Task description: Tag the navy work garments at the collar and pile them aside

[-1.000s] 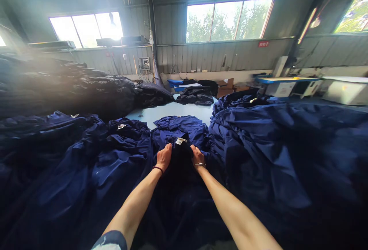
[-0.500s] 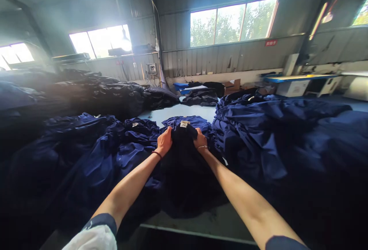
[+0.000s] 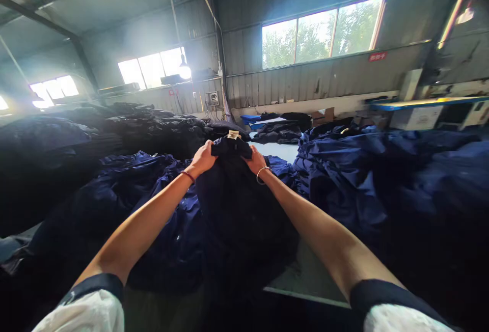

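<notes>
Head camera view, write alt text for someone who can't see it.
The left hand and right hand hold up the collar of a dark navy garment with a white label, above heaped navy fabric in a metal-walled workshop with high windows.

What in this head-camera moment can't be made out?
Head view only:
- The label on the dark garment: too small to read.
- The garment's lower part, below the left hand and the right hand: lost in shadow, so its shape is unclear.
- The red wall sign: lettering too small to read.
- The dark heaps at the far left: shadow hides where single pieces begin and end.
</notes>
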Available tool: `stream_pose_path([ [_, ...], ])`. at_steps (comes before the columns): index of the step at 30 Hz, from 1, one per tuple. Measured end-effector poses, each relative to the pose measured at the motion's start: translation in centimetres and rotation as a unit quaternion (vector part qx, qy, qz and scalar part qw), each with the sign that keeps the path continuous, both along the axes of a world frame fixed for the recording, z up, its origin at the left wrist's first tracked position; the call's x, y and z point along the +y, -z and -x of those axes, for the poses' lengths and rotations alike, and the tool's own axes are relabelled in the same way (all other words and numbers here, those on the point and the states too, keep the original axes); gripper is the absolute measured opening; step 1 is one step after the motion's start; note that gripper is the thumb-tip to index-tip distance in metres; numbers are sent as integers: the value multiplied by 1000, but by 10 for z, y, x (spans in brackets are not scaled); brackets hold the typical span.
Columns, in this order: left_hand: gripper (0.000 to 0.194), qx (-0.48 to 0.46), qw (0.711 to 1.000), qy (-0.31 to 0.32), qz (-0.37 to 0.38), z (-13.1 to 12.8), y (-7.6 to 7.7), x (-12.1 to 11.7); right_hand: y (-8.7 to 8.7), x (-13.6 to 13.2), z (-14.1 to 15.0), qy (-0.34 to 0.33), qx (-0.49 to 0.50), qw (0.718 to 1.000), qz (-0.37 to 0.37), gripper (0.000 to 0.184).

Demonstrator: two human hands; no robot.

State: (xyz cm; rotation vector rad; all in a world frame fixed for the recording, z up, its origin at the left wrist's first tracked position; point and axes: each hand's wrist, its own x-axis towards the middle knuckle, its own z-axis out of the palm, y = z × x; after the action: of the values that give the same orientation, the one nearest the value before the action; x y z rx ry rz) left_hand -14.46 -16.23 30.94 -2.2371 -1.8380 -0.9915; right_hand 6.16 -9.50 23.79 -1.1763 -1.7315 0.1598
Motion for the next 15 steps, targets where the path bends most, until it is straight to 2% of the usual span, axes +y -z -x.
stream_pose_path([
  [4, 36, -14, 1000, -17, 15, 34, -29, -13, -21, -6, 31, -48, 16, 999, -4, 31],
  [9, 44, -29, 996, -34, 74, 80, -66, -31, -41, -16, 82, -105, 47, 993, 29, 35],
  [12, 37, 4, 994, -41, 100, 112, -84, -36, -49, -20, 114, -143, 60, 986, 60, 34],
  [15, 32, 83, 990, -55, 96, 146, -97, -30, -53, -22, 146, -180, 93, 973, 110, 32],
])
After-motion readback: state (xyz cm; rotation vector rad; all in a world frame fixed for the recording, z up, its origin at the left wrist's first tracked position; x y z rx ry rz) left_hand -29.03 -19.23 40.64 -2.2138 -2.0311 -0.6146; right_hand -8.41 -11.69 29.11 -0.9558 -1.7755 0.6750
